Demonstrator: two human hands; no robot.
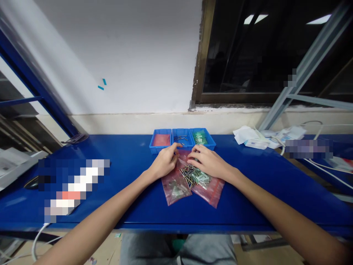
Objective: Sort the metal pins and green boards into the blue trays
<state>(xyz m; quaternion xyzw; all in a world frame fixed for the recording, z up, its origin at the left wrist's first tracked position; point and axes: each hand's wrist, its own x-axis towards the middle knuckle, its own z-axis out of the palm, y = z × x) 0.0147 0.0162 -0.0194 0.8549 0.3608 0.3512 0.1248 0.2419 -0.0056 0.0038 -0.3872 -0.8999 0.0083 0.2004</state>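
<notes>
While our L hand [165, 162] curls by pink bags [208, 194] & R hand [208, 161] covers some pins [188, 178] & green pkts [201, 178] (can't tell if gripping), 3 blue bins [160, 149] behind hold pink film [161, 140], loose pins [181, 138], bin pkts [200, 137], L-to-R.

Three bins [175, 142] stand in a row. Taking the middle one as landmark: at least two red bags [212, 195] lie on its near side, along with many pins [185, 177] and several green pieces [202, 178], both too overlapped to count. Two hands [208, 161] are there too. Above and left of it are two teal strips [104, 81]; far left, one mouse [33, 182]; above right, one window [237, 66].
</notes>
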